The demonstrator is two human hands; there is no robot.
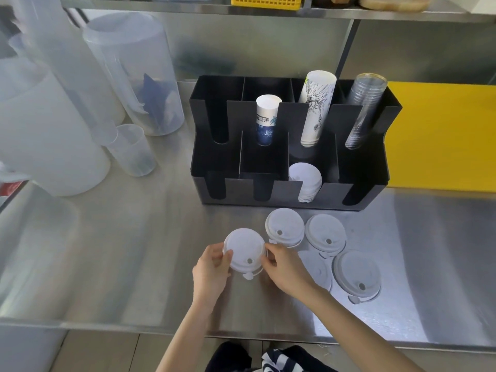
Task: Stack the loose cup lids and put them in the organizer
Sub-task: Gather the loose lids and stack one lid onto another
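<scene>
A small stack of white cup lids is held just above the steel counter, with my left hand gripping its left rim and my right hand gripping its right rim. Three loose white lids lie on the counter to the right: one near the organizer, a second beside it, a third nearer to me. The black organizer stands behind them. Its front row holds a stack of white lids in the third slot from the left.
The organizer's back row holds a blue-and-white cup stack, a printed white cup stack and clear cups. Translucent plastic containers crowd the left. A yellow board lies right of the organizer. The counter edge runs near me.
</scene>
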